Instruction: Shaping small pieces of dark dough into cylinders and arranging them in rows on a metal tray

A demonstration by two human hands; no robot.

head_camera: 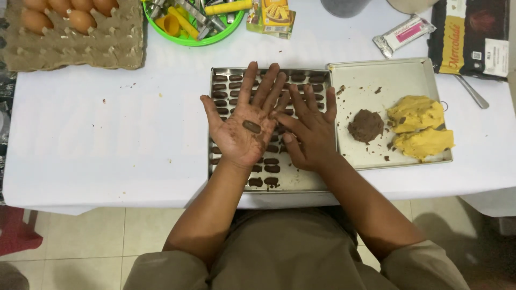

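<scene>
My left hand [244, 123] is held palm up and flat over a metal baking tray [301, 180], with a small oblong piece of brown dough [251, 127] lying on the palm. My right hand [309, 129] is palm down beside it, fingers spread, its fingertips touching the edge of my left palm. Rows of several small brown dough pieces [220, 94] fill the tray beneath both hands. A second metal tray [392, 75] to the right holds a lump of brown dough [366, 125] and two lumps of yellow dough [419, 126].
On the white table [107, 139]: an egg carton [75, 40] with several eggs at the back left, a green bowl [191, 21] of utensils, a small yellow box [273, 16], a white wrapped packet [403, 35], a dark bag [473, 35] and a spoon [473, 92] at the right.
</scene>
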